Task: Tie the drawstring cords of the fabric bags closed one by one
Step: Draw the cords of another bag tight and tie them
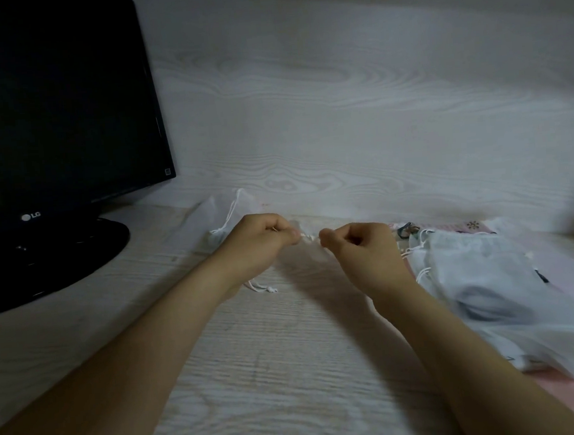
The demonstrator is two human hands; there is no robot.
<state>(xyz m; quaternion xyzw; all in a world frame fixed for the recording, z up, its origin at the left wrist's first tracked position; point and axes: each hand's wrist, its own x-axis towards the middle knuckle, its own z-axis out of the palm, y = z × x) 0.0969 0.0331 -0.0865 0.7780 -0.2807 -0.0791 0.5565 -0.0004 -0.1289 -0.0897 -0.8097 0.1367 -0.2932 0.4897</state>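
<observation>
A sheer white fabric bag [302, 260] hangs between my hands above the desk. Its white drawstring cord [309, 239] runs across the short gap between them. My left hand [260, 243] pinches one end of the cord with curled fingers. My right hand [360, 249] pinches the other end. Behind my left hand lie white bags [223, 212] with cords showing, and a loose knotted cord end [267, 289] lies under my left wrist. A pile of several sheer white bags [482, 277] lies to the right.
A black LG monitor [54, 108] on a round base [76, 261] stands at the left. The pale wood-grain desk [256, 374] meets a matching back panel [339, 110]. A pink patterned sheet [451, 227] lies under the pile at the right.
</observation>
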